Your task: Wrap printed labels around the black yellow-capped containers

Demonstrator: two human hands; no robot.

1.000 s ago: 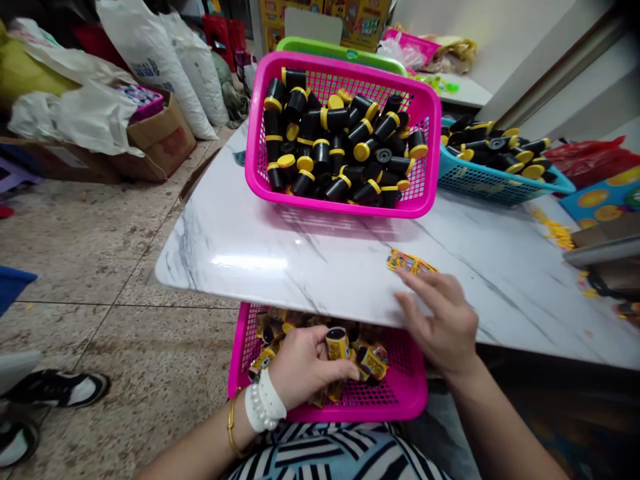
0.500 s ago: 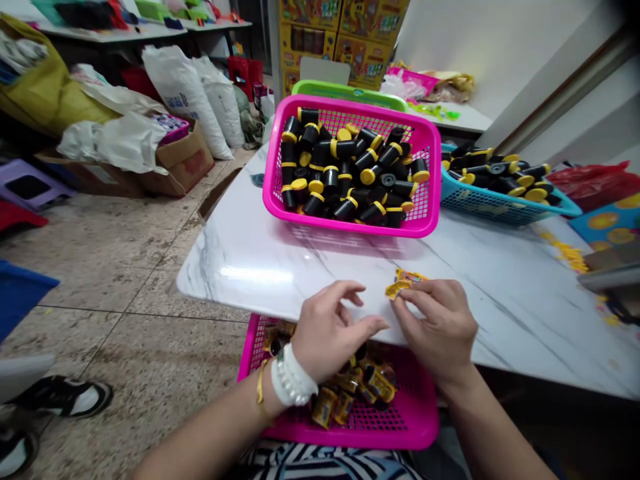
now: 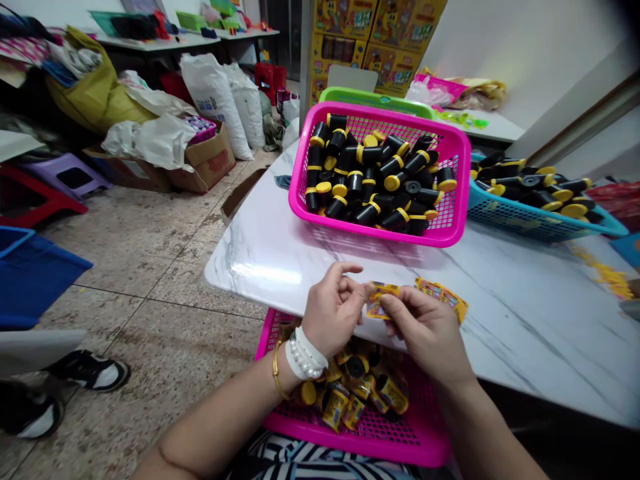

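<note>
A small yellow printed label (image 3: 379, 301) is held up between my two hands over the table's front edge. The fingertips of my left hand (image 3: 330, 312) pinch its left side. My right hand (image 3: 433, 337) grips its right side between thumb and fingers. More yellow labels (image 3: 447, 298) lie on the table just behind my right hand, partly covered by it. Below my hands, a pink basket (image 3: 360, 450) on my lap contains black canisters in yellow printed wraps (image 3: 336, 407). A second pink basket (image 3: 295, 183) on the table is filled with plain black canisters with yellow lids (image 3: 355, 181).
The white marbled table (image 3: 250, 267) has a rounded corner at left. A blue basket (image 3: 525, 217) of black canisters stands at right, and a green basket (image 3: 375, 97) behind. White sacks (image 3: 213, 107), a cardboard box (image 3: 215, 160) and a blue bin (image 3: 40, 280) are on the floor.
My left hand has closed from open fingers onto the label's left side. The label has moved left with my right hand, uncovering more labels on the table. The view has turned left.
</note>
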